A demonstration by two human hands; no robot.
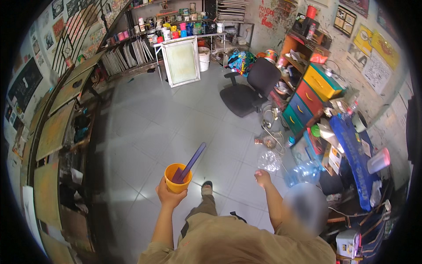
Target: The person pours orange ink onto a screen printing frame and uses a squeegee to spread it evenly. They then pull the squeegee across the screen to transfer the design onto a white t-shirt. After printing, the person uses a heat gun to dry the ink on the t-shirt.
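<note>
My left hand (171,196) is wrapped round a yellow cup (178,185), held out over the floor at the lower middle of the head view. A purple flat stick (193,155) stands tilted in the cup, with a wider purple part inside it. My right hand (263,177) hangs to the right of the cup, its fingers curled; whether anything is in them is too small to tell. My foot (206,189) shows on the grey tiles just beyond the cup.
Printing boards (55,132) line the left. A paint-pot shelf (154,44) and framed screen (180,61) stand at the back. An office chair (235,97), coloured drawers (303,99), cables (268,121), a clear water jug (301,171) and clutter (349,149) occupy the right.
</note>
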